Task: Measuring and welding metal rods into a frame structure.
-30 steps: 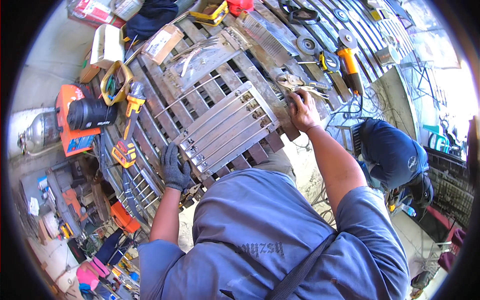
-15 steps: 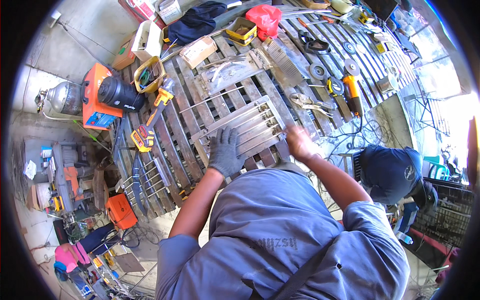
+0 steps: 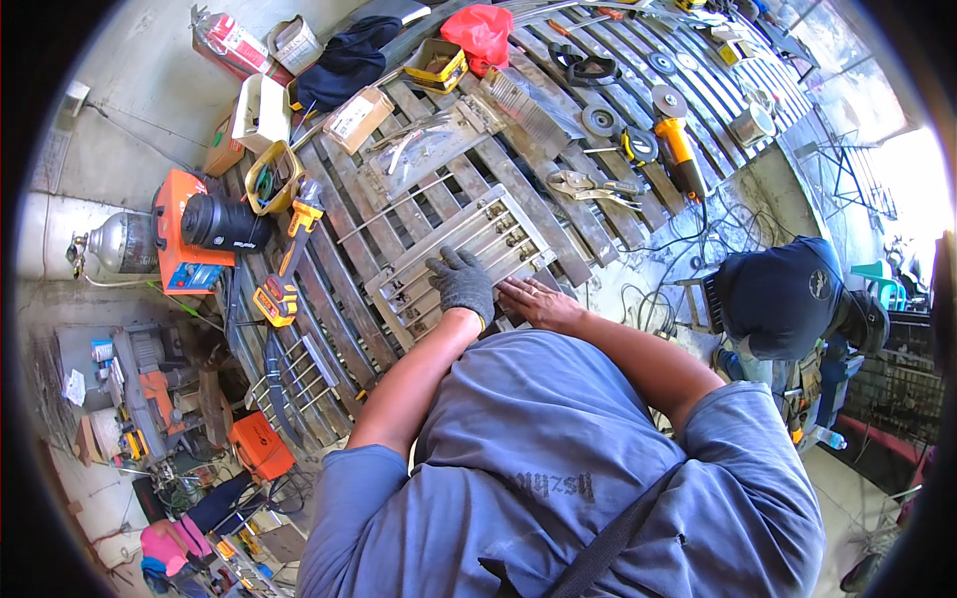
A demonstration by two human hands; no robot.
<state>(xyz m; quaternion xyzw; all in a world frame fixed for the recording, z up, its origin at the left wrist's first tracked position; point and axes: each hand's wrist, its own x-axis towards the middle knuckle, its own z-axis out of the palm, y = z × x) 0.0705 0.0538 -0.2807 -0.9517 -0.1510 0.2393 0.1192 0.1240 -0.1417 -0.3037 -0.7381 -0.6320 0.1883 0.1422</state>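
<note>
A metal frame with parallel bars (image 3: pixel 503 261) lies at an angle on the slatted metal table (image 3: pixel 344 289) in front of me. My left hand (image 3: pixel 462 283), in a dark grey glove, rests on its near part with the fingers spread. My bare right hand (image 3: pixel 543 304) lies along the frame's near right edge, fingers stretched toward the left hand. Neither hand is wrapped around anything. Small fittings show along the frame's right end. Locking pliers (image 3: pixel 595 186) lie beyond the frame on the right.
Left stand a yellow cordless power tool (image 3: pixel 289 254), a black cylinder (image 3: pixel 224 221) and an orange machine (image 3: pixel 179 234). A corded orange grinder (image 3: pixel 680 149), tape measure (image 3: pixel 639 147) and cutting disc (image 3: pixel 600 121) lie far right. A person in dark clothes (image 3: pixel 773 299) bends at the right.
My right hand has come from the frame's right side to its near edge and settled flat. My left hand remains on the frame, slightly shifted. The whole view has turned a little.
</note>
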